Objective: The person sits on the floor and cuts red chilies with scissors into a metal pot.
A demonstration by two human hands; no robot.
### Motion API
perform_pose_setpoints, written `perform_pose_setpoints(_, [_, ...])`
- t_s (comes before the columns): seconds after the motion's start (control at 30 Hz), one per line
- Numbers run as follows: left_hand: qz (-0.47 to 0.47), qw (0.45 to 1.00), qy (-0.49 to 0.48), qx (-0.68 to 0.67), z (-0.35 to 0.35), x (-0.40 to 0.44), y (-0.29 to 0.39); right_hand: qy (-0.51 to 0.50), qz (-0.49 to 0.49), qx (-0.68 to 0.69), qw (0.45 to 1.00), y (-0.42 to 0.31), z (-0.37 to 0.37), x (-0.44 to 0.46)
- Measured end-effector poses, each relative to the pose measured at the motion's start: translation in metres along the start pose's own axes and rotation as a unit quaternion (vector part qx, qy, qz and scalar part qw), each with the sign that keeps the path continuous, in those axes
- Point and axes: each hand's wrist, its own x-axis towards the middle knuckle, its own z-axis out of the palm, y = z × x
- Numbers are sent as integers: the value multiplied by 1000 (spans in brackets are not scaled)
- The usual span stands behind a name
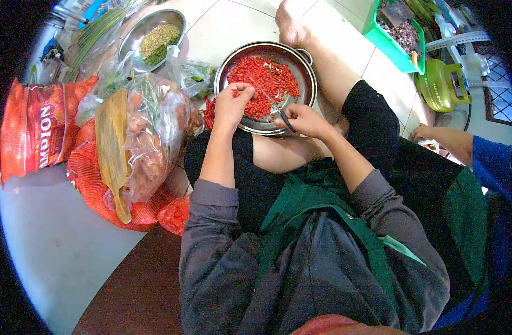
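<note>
Chillies, red, chopped, heaped in metal bowl between the legs. Left hand over bowl's left side, fingers pinched on a red piece. Right hand gripping black-handled blade, knife or scissors unclear. Hands apart.

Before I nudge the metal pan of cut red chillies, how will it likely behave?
The metal pan should stay stiff, judging by its smooth, rigid-looking wall. The cut red chillies would probably slide or spill if it tips, being small and loose. Its shiny rim may be slippery; the loop handle likely grips better.
</note>
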Motion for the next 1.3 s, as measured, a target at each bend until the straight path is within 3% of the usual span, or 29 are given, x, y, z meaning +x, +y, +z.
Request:
perform_pose_setpoints(0.3, [-45, 998, -18, -29, 1, -1, 6, -18, 10, 43, 999, -18, 0, -1])
perform_pose_setpoints(0.7, [29, 998, 4, 46, -3, 5, -12, 47, 16, -29, 998, -17, -7, -6])
perform_pose_setpoints(0.97, [14, 999, 19, 38, -3, -1, 0, 3, 22, -11, 1000, -14, -10, -8])
perform_pose_setpoints(1.3, [8, 999, 4, 39, -2, 0, -3, 33, 5, 0, 999, -17, -4, -6])
